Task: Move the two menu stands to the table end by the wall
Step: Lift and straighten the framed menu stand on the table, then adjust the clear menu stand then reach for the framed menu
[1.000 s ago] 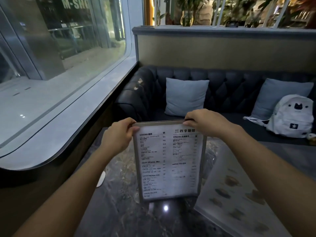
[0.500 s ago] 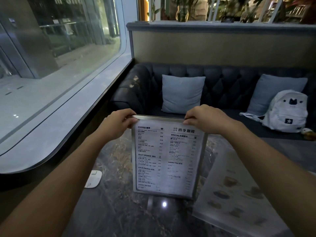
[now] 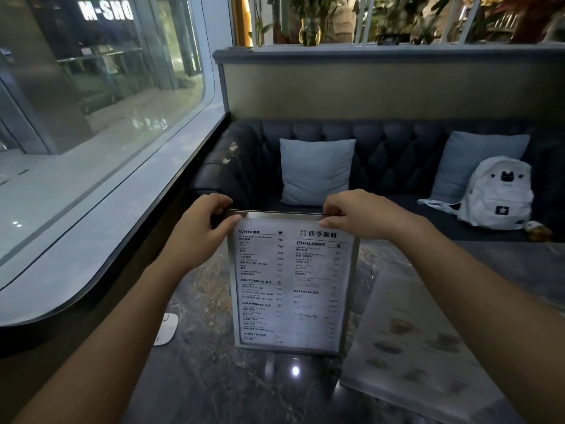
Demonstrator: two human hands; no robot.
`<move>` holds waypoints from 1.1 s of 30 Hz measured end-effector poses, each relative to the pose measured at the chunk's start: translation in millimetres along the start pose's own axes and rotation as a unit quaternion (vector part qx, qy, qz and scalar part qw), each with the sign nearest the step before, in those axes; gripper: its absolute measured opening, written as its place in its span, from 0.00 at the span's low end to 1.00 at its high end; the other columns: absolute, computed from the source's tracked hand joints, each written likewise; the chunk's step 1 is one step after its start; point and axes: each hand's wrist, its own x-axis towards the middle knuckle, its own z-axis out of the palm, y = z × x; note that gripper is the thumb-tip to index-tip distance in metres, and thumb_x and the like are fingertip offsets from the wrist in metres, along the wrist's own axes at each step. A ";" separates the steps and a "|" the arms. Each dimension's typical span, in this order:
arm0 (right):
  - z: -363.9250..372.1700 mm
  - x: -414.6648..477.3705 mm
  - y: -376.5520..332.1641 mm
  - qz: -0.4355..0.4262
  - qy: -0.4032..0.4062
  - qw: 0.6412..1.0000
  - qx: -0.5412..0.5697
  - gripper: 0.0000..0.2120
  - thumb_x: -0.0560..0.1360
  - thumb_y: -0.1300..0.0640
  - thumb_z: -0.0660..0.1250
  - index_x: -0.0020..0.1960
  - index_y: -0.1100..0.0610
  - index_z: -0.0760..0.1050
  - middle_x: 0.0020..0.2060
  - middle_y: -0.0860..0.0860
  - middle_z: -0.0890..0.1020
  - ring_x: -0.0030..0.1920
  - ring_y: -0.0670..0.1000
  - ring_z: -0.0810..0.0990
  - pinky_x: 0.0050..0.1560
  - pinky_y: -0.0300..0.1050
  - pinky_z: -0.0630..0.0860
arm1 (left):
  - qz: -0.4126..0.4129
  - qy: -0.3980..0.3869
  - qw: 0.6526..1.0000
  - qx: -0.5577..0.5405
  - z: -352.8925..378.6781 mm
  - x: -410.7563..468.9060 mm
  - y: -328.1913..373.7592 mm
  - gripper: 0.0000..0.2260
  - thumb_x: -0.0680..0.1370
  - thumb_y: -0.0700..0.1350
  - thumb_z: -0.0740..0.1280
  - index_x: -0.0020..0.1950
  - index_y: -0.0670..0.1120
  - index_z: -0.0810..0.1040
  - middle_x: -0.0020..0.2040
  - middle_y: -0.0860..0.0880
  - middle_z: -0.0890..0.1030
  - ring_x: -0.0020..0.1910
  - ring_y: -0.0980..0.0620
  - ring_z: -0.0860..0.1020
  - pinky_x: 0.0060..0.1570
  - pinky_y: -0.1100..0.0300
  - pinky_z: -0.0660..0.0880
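Since a second ago we have carried the menu stand (image 3: 292, 283) a little farther from us and leftward along the table (image 3: 211, 371), toward the window-side wall; the white coaster (image 3: 166, 328) near that left edge now shows more fully. That suggests the first move is under way and nearly placed. We cannot tell whether its foot touches the tabletop yet. Our left hand (image 3: 200, 228) pinches its top left corner and our right hand (image 3: 356, 214) its top right corner, both clenched on the metal frame. It stands upright, facing us, a printed drinks list in a silver frame. Just right of it a second menu (image 3: 419, 341) lies tilted on the table, untouched. Beyond, on the far sofa (image 3: 394, 148), sit two cushions and a white backpack (image 3: 496, 191).
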 end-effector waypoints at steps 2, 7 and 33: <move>-2.4 -6.7 2.2 -0.002 0.018 1.000 -0.004 0.13 0.73 0.43 0.62 0.49 0.52 0.74 0.47 0.50 0.79 0.45 0.51 0.76 0.43 0.49 0.75 | 0.043 0.033 0.998 0.011 2.3 -5.1 17.5 0.13 0.74 0.46 0.67 0.58 0.44 0.74 0.50 0.51 0.75 0.51 0.52 0.75 0.51 0.58 0.71; -14.9 -36.9 14.0 0.011 0.070 0.997 0.021 0.14 0.73 0.43 0.62 0.49 0.53 0.74 0.46 0.51 0.80 0.44 0.51 0.77 0.44 0.52 0.76 | 0.092 -0.006 0.994 -0.050 15.1 -21.8 66.8 0.11 0.75 0.49 0.65 0.56 0.48 0.75 0.48 0.54 0.77 0.48 0.62 0.75 0.48 0.71 0.69; -2.2 -246.5 101.3 0.118 0.224 0.965 0.071 0.06 0.70 0.57 0.69 0.44 0.58 0.79 0.39 0.52 0.80 0.41 0.50 0.76 0.40 0.40 0.68 | 0.097 -0.118 0.967 -0.204 111.6 -66.9 155.3 0.02 0.75 0.48 0.66 0.43 0.53 0.77 0.41 0.55 0.78 0.42 0.58 0.76 0.43 0.50 0.78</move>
